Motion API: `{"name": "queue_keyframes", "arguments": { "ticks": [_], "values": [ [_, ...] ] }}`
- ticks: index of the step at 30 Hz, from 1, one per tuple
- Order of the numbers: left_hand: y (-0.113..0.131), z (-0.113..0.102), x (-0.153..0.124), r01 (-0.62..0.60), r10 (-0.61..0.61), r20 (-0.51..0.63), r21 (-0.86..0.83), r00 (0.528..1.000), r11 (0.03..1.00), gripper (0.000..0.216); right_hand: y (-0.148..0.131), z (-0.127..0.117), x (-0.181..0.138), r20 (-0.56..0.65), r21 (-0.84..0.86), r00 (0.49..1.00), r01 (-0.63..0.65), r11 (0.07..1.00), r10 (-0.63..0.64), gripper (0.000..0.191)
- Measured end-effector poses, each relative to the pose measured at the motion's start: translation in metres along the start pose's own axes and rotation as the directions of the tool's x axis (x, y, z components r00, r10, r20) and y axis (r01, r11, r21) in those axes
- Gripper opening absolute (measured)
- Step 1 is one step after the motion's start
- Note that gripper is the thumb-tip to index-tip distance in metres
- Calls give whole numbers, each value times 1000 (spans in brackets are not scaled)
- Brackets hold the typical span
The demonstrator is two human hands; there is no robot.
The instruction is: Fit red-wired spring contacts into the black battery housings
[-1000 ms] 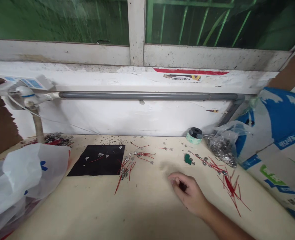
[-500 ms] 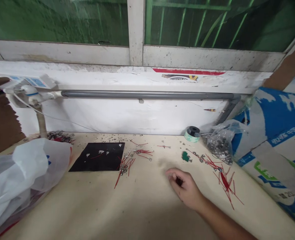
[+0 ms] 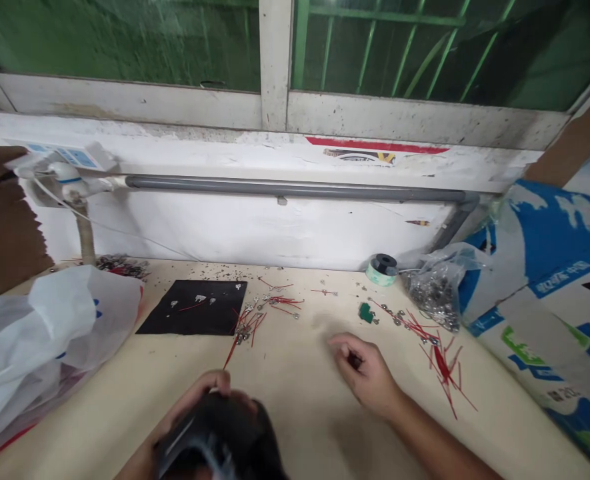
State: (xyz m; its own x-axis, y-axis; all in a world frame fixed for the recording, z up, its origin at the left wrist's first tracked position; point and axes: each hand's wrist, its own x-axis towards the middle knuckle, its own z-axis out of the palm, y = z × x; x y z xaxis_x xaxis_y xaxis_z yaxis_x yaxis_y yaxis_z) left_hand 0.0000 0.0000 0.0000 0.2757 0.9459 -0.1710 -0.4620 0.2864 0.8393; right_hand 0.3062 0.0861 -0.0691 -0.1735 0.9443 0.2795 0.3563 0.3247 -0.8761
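At the bottom of the head view my left hand (image 3: pixel 209 383) is wrapped round a black rounded object (image 3: pixel 239 433). It is blurred and partly cut off, with a greyish-blue curve on its near side, and its kind cannot be told. My right hand (image 3: pixel 362 367) hovers near the tabletop at centre right, fingers curled and thumb against the index finger. Whatever those fingertips hold, if anything, is hidden. Between and beyond the hands lies a pile of red wires with small metal parts (image 3: pixel 245 327). A black mat (image 3: pixel 189 323) with several small metal pieces lies farther left.
More red wires (image 3: pixel 443 367) and a green piece (image 3: pixel 366 312) lie right of my right hand. A tape roll (image 3: pixel 382 269) and a clear bag of metal parts (image 3: pixel 435 293) stand at the back. A blue-white carton (image 3: pixel 539 293) borders the right, a white plastic bag (image 3: pixel 49 333) the left.
My left hand has come into view from the bottom with the black object in it. My right hand stays in nearly the same place and pose. The view has shifted slightly.
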Motion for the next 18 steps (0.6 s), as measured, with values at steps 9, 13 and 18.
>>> {"name": "queue_keyframes", "arguments": {
  "ticks": [9, 13, 18],
  "values": [
    [20, 87, 91, 39, -124, -265, -305, 956, 952, 38, 9, -17, 11, -279, -31, 959, 32, 999, -40, 16],
    [7, 93, 154, 7, -156, -337, -404, 928, 915, 19, 8, -23, 17, -344, -116, 929, 102, 988, -136, 17],
    [-8, 91, 196, 110, -181, -315, -230, 932, 967, 24, 8, -21, 19, -283, -194, 944, 114, 974, -167, 50]
  ]
}}
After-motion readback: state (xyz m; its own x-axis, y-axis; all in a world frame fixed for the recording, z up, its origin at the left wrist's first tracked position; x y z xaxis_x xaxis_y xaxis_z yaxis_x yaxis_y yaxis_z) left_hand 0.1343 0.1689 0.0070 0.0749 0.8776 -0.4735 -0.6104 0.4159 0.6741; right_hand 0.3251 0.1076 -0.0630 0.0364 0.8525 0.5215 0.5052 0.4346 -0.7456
